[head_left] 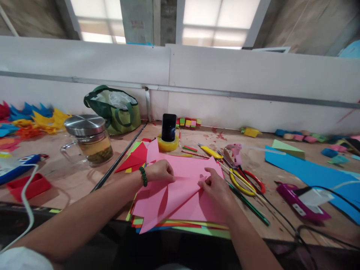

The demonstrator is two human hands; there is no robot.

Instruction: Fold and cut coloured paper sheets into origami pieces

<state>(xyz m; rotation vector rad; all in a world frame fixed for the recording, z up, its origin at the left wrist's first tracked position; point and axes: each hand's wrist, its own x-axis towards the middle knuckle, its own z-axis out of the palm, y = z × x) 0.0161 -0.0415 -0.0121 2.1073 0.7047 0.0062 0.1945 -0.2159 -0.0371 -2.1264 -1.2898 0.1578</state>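
A partly folded sheet of pink paper [174,195] lies on a stack of coloured paper [197,224] at the table's front edge. My left hand [161,171], with a green bead bracelet [143,176] at its wrist, is closed on the sheet's upper left part. Thumb and fingers of my right hand [215,186] pinch the folded edge of the same sheet on the right. Beside the stack lie scissors [244,182] with yellow and red handles and a dark green pencil [249,204]. A red folded paper [134,157] sits to the left.
A glass mug of tea [94,144] and a green bag [123,116] stand at left. Behind the stack, a phone [169,127] leans in a roll of yellow tape [168,144]. At right are a purple device [302,204], black cables [281,215] and blue paper [302,165].
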